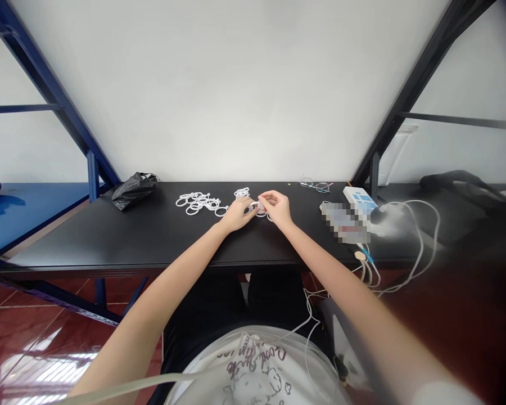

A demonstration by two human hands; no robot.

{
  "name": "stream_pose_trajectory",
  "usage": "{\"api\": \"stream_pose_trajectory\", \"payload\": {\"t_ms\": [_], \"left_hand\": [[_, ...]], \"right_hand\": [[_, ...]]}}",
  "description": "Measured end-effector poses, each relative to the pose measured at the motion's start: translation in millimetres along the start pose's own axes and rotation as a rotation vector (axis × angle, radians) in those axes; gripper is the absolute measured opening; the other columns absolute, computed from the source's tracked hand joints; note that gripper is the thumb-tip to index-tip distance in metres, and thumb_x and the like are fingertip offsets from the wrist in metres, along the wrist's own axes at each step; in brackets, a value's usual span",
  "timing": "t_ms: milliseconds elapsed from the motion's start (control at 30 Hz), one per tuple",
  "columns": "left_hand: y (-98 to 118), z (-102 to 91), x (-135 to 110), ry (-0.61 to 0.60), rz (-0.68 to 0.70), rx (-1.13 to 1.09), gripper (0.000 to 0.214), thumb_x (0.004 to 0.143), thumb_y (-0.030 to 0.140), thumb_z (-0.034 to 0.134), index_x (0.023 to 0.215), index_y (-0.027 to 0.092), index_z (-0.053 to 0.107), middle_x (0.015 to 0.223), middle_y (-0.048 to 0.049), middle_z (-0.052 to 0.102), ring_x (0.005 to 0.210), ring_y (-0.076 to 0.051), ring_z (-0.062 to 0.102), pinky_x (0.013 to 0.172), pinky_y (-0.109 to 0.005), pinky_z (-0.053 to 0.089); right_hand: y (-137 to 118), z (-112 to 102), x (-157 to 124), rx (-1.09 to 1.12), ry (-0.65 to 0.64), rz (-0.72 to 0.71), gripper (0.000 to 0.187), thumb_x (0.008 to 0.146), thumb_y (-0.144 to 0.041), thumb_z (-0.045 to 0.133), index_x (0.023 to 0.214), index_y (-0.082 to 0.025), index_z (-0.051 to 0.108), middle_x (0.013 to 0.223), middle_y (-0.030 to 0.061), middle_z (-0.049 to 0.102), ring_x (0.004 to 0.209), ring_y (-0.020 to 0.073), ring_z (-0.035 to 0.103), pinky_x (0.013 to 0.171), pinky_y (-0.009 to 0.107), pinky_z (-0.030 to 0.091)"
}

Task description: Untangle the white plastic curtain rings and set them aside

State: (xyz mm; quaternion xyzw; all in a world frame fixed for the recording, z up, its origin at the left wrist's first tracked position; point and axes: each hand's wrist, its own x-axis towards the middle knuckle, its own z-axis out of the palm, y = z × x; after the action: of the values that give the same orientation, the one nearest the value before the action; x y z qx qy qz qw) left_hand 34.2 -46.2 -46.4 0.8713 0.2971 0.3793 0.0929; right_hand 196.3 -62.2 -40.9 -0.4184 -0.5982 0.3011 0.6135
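My left hand [237,214] and my right hand [277,206] meet over the middle of the black table [152,236]. Both pinch a small white ring piece [259,208] held between their fingertips. A cluster of several white rings [200,203] lies on the table to the left of my left hand. A smaller heap of white rings [242,193] sits just behind my left hand.
A crumpled black plastic bag [134,189] lies at the table's back left. Thin wire glasses [316,185], a white and blue box [360,199] and white cables [417,247] occupy the right side. Blue and black rack struts flank the table.
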Motion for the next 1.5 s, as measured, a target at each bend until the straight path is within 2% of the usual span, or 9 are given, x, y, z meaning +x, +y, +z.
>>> {"api": "stream_pose_trajectory", "payload": {"t_ms": [200, 333, 600, 833, 1000, 1200, 1500], "left_hand": [[-1, 1.1, -1, 0.042, -0.031, -0.047, 0.023, 0.09, 0.032, 0.055, 0.108, 0.019, 0.06, 0.103, -0.0077, 0.068, 0.097, -0.023, 0.061, 0.089, -0.036, 0.047], [-1, 1.2, -2, 0.044, -0.045, -0.07, 0.019, 0.09, 0.029, 0.053, 0.104, 0.019, 0.061, 0.098, -0.0071, 0.069, 0.091, -0.022, 0.063, 0.084, -0.035, 0.049], [-1, 2.9, 0, 0.104, -0.082, -0.092, 0.018, 0.092, 0.028, 0.051, 0.103, 0.018, 0.06, 0.094, -0.0052, 0.068, 0.078, -0.017, 0.064, 0.076, -0.03, 0.051], [-4, 5.4, 0, 0.192, -0.121, -0.144, 0.022, 0.091, 0.029, 0.055, 0.11, 0.019, 0.057, 0.092, -0.0055, 0.069, 0.085, -0.018, 0.067, 0.082, -0.032, 0.053], [-8, 6.2, 1, 0.258, -0.192, -0.218, 0.021, 0.089, 0.031, 0.057, 0.104, 0.018, 0.063, 0.096, -0.0076, 0.072, 0.087, -0.019, 0.069, 0.085, -0.034, 0.055], [-20, 8.5, 1, 0.271, -0.32, -0.289, 0.025, 0.089, 0.032, 0.055, 0.098, 0.013, 0.069, 0.09, -0.0095, 0.074, 0.081, -0.021, 0.072, 0.074, -0.032, 0.059], [-20, 8.1, 0, 0.231, -0.397, -0.163, 0.02, 0.083, 0.021, 0.057, 0.093, 0.017, 0.074, 0.09, -0.0053, 0.075, 0.082, -0.02, 0.07, 0.08, -0.032, 0.056]], "right_hand": [[2, 1, -1, 0.028, -0.067, -0.014, 0.03, 0.073, -0.045, 0.071, 0.081, -0.018, 0.064, 0.067, 0.0021, 0.067, 0.052, 0.0136, 0.062, 0.052, 0.028, 0.056], [1, 1, -1, 0.032, -0.085, -0.018, 0.031, 0.072, -0.047, 0.071, 0.08, -0.018, 0.065, 0.069, 0.0025, 0.068, 0.054, 0.0136, 0.063, 0.055, 0.029, 0.057], [-3, 0, 1, 0.028, 0.094, -0.01, 0.028, 0.073, -0.043, 0.069, 0.083, -0.019, 0.061, 0.07, 0.0016, 0.065, 0.052, 0.0134, 0.06, 0.052, 0.028, 0.055], [0, -3, 5, 0.013, 0.229, -0.021, 0.024, 0.075, -0.041, 0.066, 0.083, -0.019, 0.059, 0.069, 0.0019, 0.064, 0.052, 0.0133, 0.059, 0.052, 0.028, 0.054], [3, -7, 8, 0.008, 0.313, -0.019, 0.024, 0.076, -0.04, 0.065, 0.08, -0.018, 0.057, 0.069, 0.0021, 0.062, 0.053, 0.0139, 0.059, 0.051, 0.028, 0.054], [1, -9, 8, 0.015, 0.348, -0.035, 0.025, 0.077, -0.041, 0.067, 0.08, -0.018, 0.057, 0.07, 0.0014, 0.061, 0.053, 0.013, 0.059, 0.052, 0.028, 0.053], [-4, -5, 5, 0.059, 0.308, -0.05, 0.028, 0.075, -0.042, 0.07, 0.078, -0.017, 0.06, 0.07, 0.0008, 0.062, 0.056, 0.0121, 0.061, 0.054, 0.027, 0.055]]}}
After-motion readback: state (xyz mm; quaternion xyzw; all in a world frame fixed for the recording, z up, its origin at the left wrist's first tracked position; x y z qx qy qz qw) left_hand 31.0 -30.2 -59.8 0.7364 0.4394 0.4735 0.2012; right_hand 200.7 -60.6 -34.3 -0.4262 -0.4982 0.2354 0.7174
